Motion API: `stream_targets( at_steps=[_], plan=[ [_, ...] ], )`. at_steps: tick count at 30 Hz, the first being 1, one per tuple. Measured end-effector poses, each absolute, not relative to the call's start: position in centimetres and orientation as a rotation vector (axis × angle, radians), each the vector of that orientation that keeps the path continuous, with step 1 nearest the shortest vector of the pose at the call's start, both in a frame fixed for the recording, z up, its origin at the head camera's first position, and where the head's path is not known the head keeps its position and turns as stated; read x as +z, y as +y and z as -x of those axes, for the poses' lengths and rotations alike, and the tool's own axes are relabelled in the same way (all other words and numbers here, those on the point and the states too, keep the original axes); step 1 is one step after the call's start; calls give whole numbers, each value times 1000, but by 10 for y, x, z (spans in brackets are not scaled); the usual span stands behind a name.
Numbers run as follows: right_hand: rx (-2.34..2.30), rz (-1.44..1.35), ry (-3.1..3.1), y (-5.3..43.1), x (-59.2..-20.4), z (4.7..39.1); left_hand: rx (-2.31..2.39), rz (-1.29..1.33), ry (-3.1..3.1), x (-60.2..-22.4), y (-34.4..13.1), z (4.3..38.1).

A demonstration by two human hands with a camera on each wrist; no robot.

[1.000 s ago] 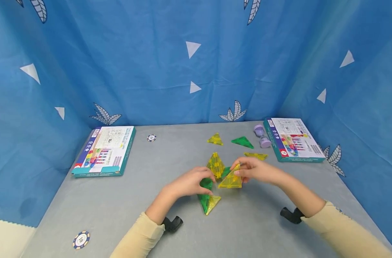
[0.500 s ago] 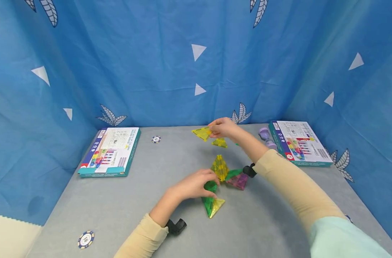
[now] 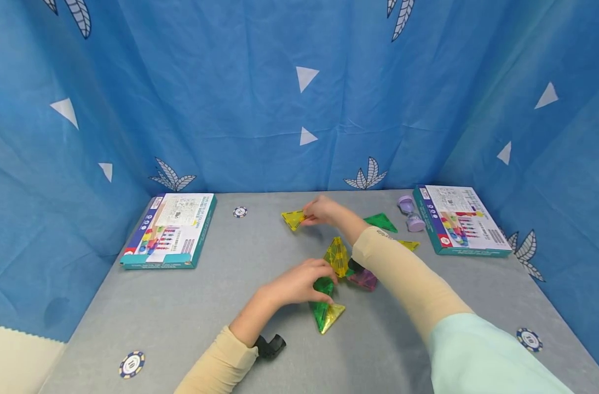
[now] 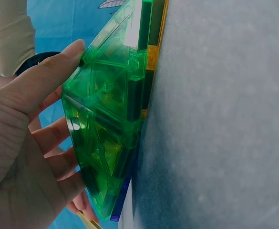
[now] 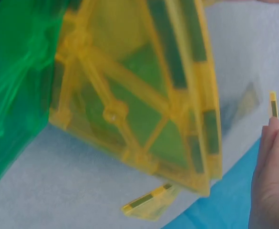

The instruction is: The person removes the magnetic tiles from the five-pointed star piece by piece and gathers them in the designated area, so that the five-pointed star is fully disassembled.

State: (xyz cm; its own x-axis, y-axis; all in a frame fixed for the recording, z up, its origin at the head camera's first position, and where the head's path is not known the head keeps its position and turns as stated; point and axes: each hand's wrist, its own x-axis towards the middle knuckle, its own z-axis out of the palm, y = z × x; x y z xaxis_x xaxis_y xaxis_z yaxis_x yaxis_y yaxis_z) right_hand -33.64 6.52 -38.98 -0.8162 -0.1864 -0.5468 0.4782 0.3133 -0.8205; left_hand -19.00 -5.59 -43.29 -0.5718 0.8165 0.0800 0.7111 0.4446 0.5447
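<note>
Between the thumb and fingers of my right hand point(image 3: 324, 211), a yellow triangular magnetic tile point(image 3: 292, 219) is pinched over the far middle of the table; in the right wrist view it shows edge-on. My left hand point(image 3: 303, 282) holds a group of green magnetic tiles point(image 4: 101, 105), its thumb and fingers along their edge. A yellow tile point(image 3: 333, 316) adjoins the green ones at the near end. Just beyond the left hand stand upright yellow tiles point(image 3: 336, 257), and a purple tile point(image 3: 363, 280) sits beside them, partly under the right forearm.
A green triangular tile point(image 3: 381, 222), a yellow tile point(image 3: 409, 245) and a purple sand timer point(image 3: 410, 213) lie at the back right. Flat boxes stand left point(image 3: 170, 231) and right point(image 3: 461, 220). Poker chips point(image 3: 132, 364) lie about the grey table, with a blue curtain point(image 3: 260, 109) behind.
My right hand has carried the yellow tile from beside the upright tiles to the far middle, then slightly left and lower. The purple tile has come into view. The left hand keeps its place.
</note>
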Motion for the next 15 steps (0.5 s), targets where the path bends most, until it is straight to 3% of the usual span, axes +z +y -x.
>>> stream_targets(
  at_steps=[15],
  plan=[
    [-1537,-277,2026,59,-395,330,782,-1370,2521,-434,-56,190]
  ],
)
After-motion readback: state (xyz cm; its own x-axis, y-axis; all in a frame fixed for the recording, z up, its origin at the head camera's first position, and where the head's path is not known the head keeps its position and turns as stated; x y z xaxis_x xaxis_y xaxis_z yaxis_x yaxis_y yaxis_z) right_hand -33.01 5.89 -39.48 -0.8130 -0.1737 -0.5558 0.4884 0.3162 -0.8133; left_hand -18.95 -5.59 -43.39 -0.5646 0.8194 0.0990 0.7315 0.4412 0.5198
